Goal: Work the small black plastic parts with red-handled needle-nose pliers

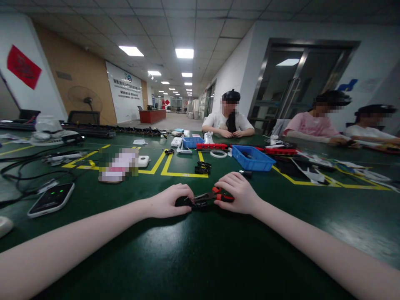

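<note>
My right hand (240,193) is closed around the red and black handles of a pair of pliers (225,198), whose metal jaws point left. Opposite it, my left hand (170,201) pinches a small black part (199,205) low over the green table. The plier jaws reach to this part, close to my left fingertips; whether they clamp it cannot be made out. My fingers hide some of the part. Beyond my hands, more small black parts (203,167) lie inside a yellow-taped outline.
A blue bin (253,159) stands beyond my right hand, with a smaller blue bin (191,142) farther back. To the left lie a phone (52,199), a blurred pink item (120,166) and black cables (18,175). Several people sit across the table (175,258) and at the right.
</note>
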`<state>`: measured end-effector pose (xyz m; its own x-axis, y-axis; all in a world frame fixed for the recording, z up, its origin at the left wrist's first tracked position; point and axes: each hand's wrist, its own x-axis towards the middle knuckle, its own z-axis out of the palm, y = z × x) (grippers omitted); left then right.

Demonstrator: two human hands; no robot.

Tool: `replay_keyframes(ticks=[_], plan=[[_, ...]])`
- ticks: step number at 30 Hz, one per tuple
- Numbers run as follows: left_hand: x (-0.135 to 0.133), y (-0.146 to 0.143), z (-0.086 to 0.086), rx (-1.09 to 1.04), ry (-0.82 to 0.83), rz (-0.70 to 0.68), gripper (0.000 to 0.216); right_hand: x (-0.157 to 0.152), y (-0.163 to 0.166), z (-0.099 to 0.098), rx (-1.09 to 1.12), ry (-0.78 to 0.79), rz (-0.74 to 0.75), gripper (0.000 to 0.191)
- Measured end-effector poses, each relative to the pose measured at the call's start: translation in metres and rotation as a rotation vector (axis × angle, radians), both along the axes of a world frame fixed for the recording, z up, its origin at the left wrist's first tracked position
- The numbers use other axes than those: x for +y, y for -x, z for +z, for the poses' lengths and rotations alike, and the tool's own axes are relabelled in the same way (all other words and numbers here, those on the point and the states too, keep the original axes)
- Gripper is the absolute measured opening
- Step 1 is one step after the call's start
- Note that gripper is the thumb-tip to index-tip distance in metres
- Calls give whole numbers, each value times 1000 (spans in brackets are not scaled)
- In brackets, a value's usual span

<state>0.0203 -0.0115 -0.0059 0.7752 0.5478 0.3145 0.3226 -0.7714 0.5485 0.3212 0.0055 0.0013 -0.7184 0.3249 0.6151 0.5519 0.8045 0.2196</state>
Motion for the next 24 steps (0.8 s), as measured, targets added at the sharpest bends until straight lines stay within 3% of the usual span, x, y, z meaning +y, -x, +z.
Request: replay_keyframes(ticks=[24], plan=[[2, 1, -1, 10, -7, -6, 15, -2, 1, 1, -135, 61, -5, 39]])
